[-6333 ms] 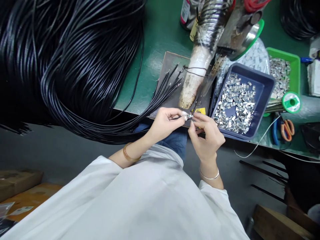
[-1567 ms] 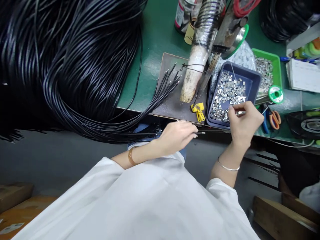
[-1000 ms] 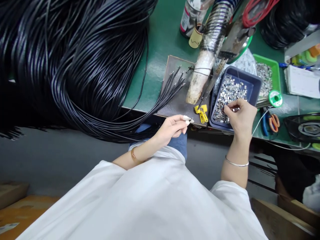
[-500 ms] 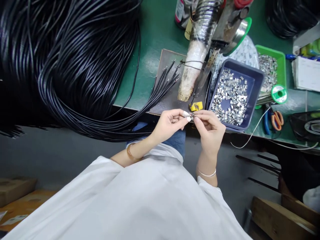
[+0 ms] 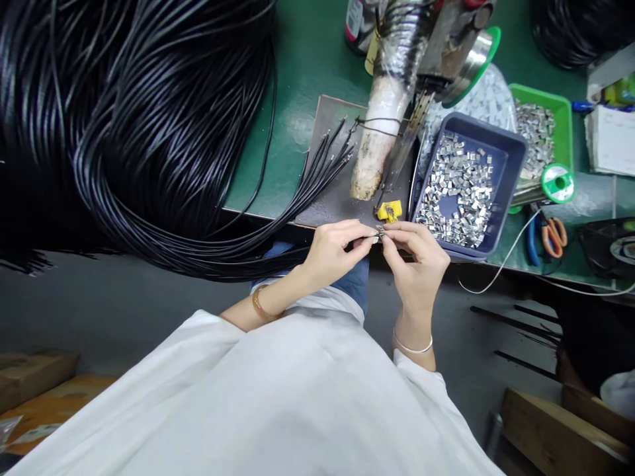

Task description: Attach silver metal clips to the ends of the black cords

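My left hand [image 5: 337, 250] and my right hand [image 5: 417, 261] meet at the bench's front edge, fingertips almost touching. Between them is a small shiny metal piece [image 5: 381, 231], pinched from both sides; its details are too small to make out. Just beyond the fingertips lies a yellow sponge-like block [image 5: 389, 211]. To the right of my right hand, a dark blue tray [image 5: 507, 158] holds many small silvery metal pieces [image 5: 459, 192]. Left of the hands, a bundle of black cables [image 5: 292, 205] ends on a brown board [image 5: 322, 213], with bare tips.
A large heap of black cable [image 5: 149, 119] covers the bench's left side. A wrapped, stained white stand [image 5: 376, 142] rises over the board. Farther right are a green tray [image 5: 563, 125], a solder spool [image 5: 557, 183] and orange-and-blue handled pliers [image 5: 551, 238]. Cardboard boxes [image 5: 555, 430] sit below.
My left fingers have shifted their grip and now sit flatter over the metal piece, which shows more clearly between the fingertips. My right hand has barely moved. The view has shifted slightly.
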Action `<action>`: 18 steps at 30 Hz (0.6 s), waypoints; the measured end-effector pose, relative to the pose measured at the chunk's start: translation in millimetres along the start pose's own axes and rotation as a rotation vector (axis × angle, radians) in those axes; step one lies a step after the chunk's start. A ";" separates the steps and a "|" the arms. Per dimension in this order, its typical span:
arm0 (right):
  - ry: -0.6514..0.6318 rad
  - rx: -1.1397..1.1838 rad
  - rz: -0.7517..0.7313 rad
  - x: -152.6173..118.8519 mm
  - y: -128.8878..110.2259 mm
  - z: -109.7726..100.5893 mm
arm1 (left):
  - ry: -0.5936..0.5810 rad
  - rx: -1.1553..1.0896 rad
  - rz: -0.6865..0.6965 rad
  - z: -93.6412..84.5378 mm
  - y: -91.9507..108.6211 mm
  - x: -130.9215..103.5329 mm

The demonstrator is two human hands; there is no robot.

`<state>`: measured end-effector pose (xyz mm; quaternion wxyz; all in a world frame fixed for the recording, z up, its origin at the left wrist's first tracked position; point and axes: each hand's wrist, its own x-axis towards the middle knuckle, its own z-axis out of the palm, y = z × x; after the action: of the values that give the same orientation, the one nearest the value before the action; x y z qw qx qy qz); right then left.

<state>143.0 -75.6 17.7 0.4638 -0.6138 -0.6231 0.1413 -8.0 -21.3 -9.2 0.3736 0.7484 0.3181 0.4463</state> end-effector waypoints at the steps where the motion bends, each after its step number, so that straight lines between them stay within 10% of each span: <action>1: 0.004 0.011 0.010 0.1 -0.1 0.0 | 0.000 0.041 0.045 0.0 -0.6 -0.7; 6: 0.042 0.296 0.165 -2.5 -2.6 7.9 | 0.075 0.103 0.153 4.7 2.3 -6.4; 13: 0.160 0.272 0.145 -6.6 -4.9 21.2 | -0.131 -0.702 -0.480 -2.4 14.8 0.4; 18: 0.268 0.170 0.048 -3.9 -3.9 16.0 | -0.056 -0.814 -0.584 -10.0 10.8 8.7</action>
<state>127.8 -73.6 10.5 0.5894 -0.6004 -0.5268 0.1214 -12.1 -17.1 6.9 0.7529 0.4337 0.3041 0.3907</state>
